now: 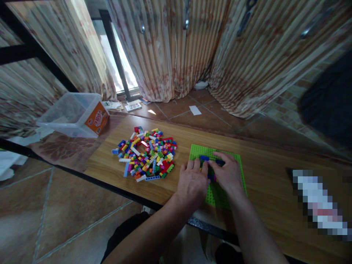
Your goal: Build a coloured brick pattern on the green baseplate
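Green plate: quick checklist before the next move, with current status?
1. Green plate lying on the wooden table: ok.
2. Left hand and right hand both at the bricks on the plate: ok.
3. Blue brick near the plate's far edge fully pressed down: cannot tell, too small.
4. Any brick pinched between fingers: cannot tell, the hands cover that spot.
5. Pile of loose bricks on the table, apart from the plate: ok.
6. Clear plastic box out of the hands' way, beyond the pile on the left: ok.
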